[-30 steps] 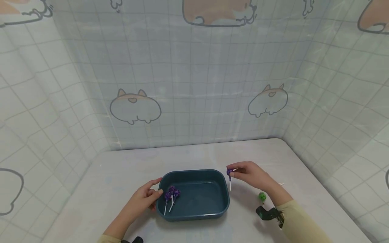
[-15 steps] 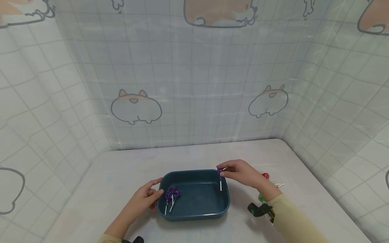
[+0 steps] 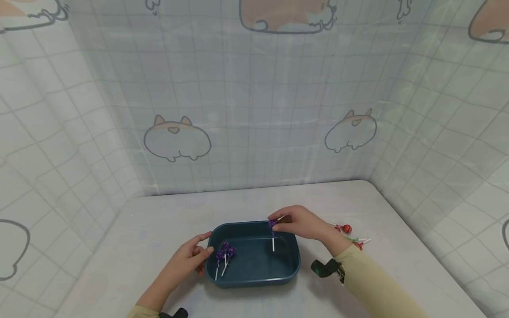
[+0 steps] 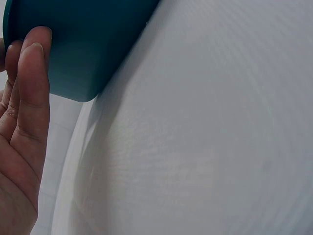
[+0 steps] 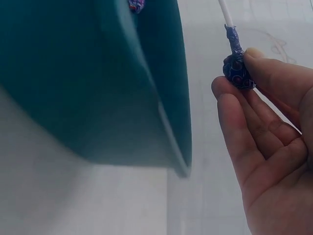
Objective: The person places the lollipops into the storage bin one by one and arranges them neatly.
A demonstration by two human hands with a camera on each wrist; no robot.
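A dark teal rectangular bin (image 3: 258, 282) stands on the white table. My left hand (image 3: 191, 257) grips its left rim, thumb over the edge and fingers on the outer wall (image 4: 73, 73). My right hand (image 3: 300, 224) pinches a purple-wrapped lollipop (image 5: 238, 71) by its candy end, the white stick pointing away from the fingers. In the head view it hangs over the bin's far right part, the stick (image 3: 273, 244) downward. Several purple lollipops (image 3: 225, 251) lie together inside the bin at its left end.
To the right of the bin, partly behind the right forearm, red lollipops (image 3: 347, 229) and a green stick (image 3: 352, 239) lie on the table (image 3: 159, 221). Patterned curtain walls (image 3: 254, 145) enclose the table at the back and sides.
My right hand has carried the purple lollipop leftward, from beside the bin's right edge to over its inside. The left hand and bin have stayed put. More red lollipops have come into view.
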